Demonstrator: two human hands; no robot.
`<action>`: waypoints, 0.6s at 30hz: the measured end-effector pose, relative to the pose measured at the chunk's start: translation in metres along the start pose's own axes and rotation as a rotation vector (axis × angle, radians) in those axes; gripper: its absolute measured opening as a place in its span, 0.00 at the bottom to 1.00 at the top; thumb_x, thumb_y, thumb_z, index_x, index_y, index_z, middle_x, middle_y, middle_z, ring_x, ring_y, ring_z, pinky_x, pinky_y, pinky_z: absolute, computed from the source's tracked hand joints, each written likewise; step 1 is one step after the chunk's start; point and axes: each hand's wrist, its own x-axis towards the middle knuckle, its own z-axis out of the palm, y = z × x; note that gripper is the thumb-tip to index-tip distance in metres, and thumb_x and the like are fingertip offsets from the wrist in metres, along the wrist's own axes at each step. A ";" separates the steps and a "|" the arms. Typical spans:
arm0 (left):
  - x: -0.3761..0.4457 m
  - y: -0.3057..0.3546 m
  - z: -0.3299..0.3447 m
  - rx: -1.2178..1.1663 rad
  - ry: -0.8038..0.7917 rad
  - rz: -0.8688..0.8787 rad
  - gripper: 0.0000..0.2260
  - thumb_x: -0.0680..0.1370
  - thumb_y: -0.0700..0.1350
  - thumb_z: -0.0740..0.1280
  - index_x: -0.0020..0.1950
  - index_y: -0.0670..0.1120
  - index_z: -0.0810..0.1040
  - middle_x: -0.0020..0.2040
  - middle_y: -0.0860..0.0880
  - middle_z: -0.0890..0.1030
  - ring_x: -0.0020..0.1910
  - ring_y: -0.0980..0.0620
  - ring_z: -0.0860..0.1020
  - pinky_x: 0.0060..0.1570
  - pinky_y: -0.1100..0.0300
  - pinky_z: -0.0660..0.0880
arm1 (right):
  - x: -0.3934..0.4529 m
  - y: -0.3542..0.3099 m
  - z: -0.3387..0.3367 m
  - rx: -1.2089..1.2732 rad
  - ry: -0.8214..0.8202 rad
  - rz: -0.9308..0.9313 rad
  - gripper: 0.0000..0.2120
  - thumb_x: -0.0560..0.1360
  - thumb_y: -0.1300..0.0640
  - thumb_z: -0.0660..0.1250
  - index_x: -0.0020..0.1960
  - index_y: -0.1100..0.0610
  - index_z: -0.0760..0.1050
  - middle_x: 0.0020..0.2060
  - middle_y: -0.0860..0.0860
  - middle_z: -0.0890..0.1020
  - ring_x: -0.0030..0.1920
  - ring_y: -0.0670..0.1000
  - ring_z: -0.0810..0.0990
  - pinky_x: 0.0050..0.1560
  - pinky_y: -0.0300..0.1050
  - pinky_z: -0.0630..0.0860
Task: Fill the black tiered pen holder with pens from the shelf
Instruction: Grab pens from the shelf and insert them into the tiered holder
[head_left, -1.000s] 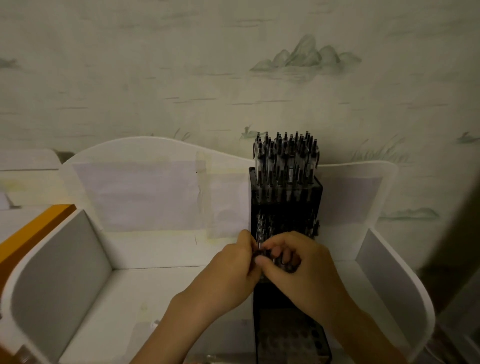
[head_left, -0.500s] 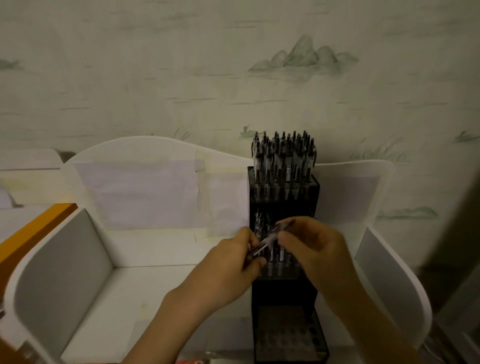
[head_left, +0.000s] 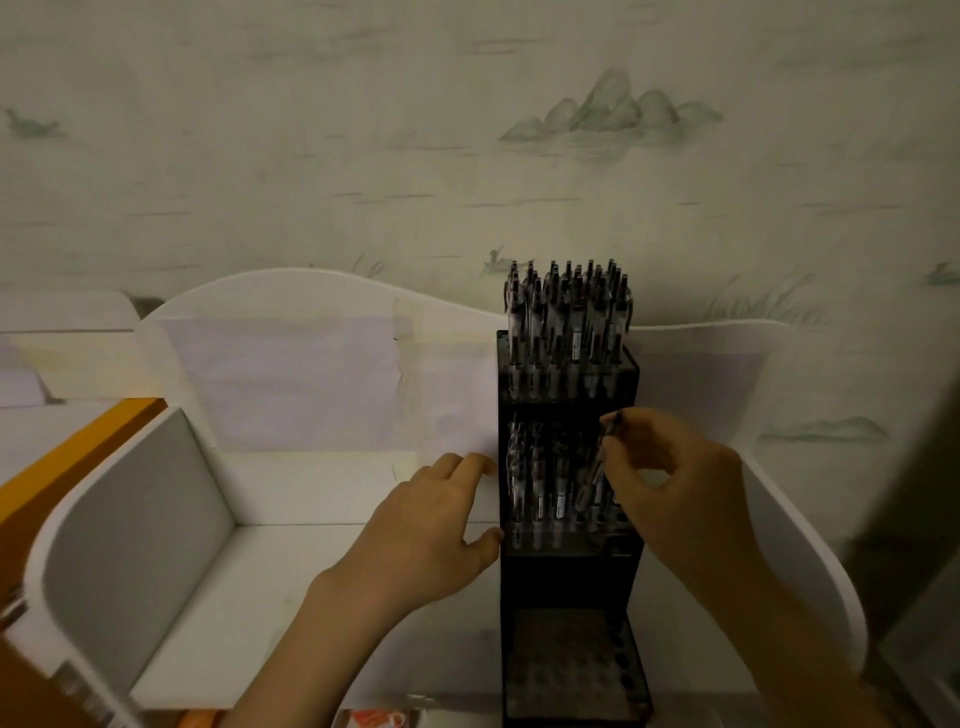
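On the white shelf (head_left: 311, 571): black tiered pen holder (head_left: 569, 571), upright.
Right hand (head_left: 675, 488): I'm pinching a pen (head_left: 602, 457) over the middle tier.
Left hand (head_left: 431, 525): fingers relaxed, touching the holder's left side.
Top tier: packed with pens.

Single head-worn wide-angle view, looking forward and slightly down from close above the hands, black tiered pen holder (head_left: 567, 467) between left hand (head_left: 434, 525) and right hand (head_left: 670, 478), painted wall beyond them (edges bowed by the lens), no second view.
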 end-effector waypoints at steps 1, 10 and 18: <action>0.000 0.000 0.000 0.006 0.002 -0.002 0.25 0.77 0.57 0.64 0.72 0.57 0.60 0.69 0.56 0.68 0.63 0.55 0.71 0.59 0.61 0.72 | 0.000 0.002 0.001 -0.014 -0.007 -0.002 0.10 0.73 0.65 0.71 0.50 0.53 0.79 0.37 0.41 0.82 0.40 0.39 0.82 0.42 0.26 0.76; -0.003 0.006 0.004 0.012 0.054 -0.039 0.27 0.77 0.58 0.64 0.73 0.57 0.59 0.69 0.57 0.68 0.63 0.55 0.72 0.59 0.61 0.72 | -0.001 0.022 0.011 -0.079 -0.048 -0.019 0.09 0.72 0.66 0.72 0.51 0.59 0.81 0.36 0.36 0.77 0.39 0.29 0.78 0.42 0.21 0.72; -0.005 0.014 0.008 0.017 0.098 -0.074 0.27 0.78 0.58 0.64 0.73 0.57 0.59 0.70 0.57 0.68 0.65 0.55 0.71 0.61 0.61 0.71 | -0.005 0.036 0.018 -0.112 -0.162 0.080 0.09 0.73 0.63 0.73 0.52 0.56 0.82 0.35 0.39 0.79 0.37 0.36 0.80 0.38 0.20 0.71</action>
